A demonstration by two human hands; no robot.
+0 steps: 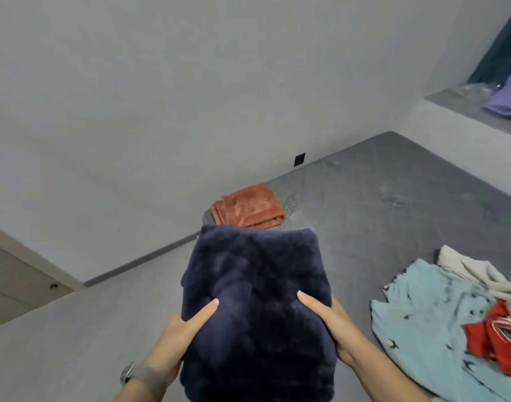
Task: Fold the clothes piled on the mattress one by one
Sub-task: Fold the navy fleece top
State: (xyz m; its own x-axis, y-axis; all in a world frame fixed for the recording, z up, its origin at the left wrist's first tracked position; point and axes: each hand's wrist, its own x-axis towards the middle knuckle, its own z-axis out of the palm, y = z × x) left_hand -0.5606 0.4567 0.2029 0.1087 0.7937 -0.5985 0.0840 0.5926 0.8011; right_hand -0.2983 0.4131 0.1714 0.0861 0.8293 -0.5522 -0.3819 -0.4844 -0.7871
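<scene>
**Folded navy fleece held up between both hands**

From my remote seat I see both hands raised over the grey quilted mattress [379, 204], carrying a folded, thick, dark navy plush garment [257, 309]. The left hand [184, 335] grips its left edge, thumb laid across the top of the fabric and the other fingers hidden beneath. The right hand [332, 326] does the same on the right edge, thumb on top, the remaining fingers tucked under the bundle. So both hands are closed around the navy garment, which hangs clear of the mattress in the lower middle of my view. A grey wristwatch [132, 372] sits on the left wrist.

Beyond the bundle, near the mattress's far-left edge by the wall, lies a folded rust-orange velvety garment [248, 207]. To the right, the unfolded pile rests on the mattress: a pale blue shirt with small dark printed shapes [422, 314], a cream cloth [474, 265] behind it, and a crumpled red garment [492, 338] on top of the blue one. On the grey ledge [451, 98] at the upper right sits a lilac garment [506, 100], beside a dark teal curtain [498, 39].
</scene>
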